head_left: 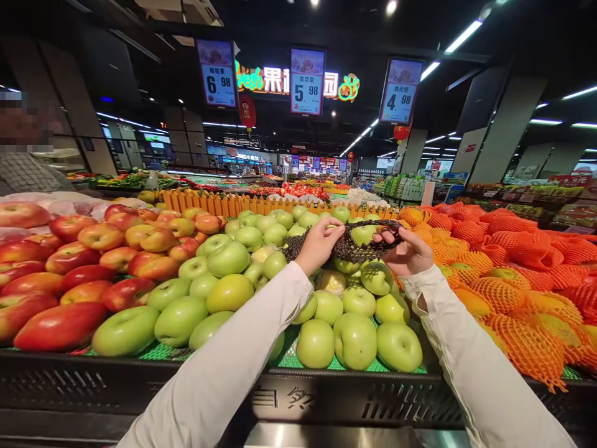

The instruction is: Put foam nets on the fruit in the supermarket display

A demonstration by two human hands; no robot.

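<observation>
My left hand (319, 245) pinches one side of a black fruit net (347, 249), thumb against the fingers. My right hand (411, 251) grips the other side of it, its fingertips curled at the edge. The net is stretched between both hands, a ring of dark mesh above the pile. Through its opening a green apple (364, 234) shows; I cannot tell whether it touches the mesh. Below the hands lie several more green apples (355, 339). One apple wrapped in pale netting (331, 282) sits among them.
Red-yellow apples (100, 236) fill the left of the display. Oranges in orange foam nets (527, 342) and fruit in red nets (532, 246) lie to the right. A black crate edge (317, 392) runs along the front. A person in a checked shirt (32, 174) stands far left.
</observation>
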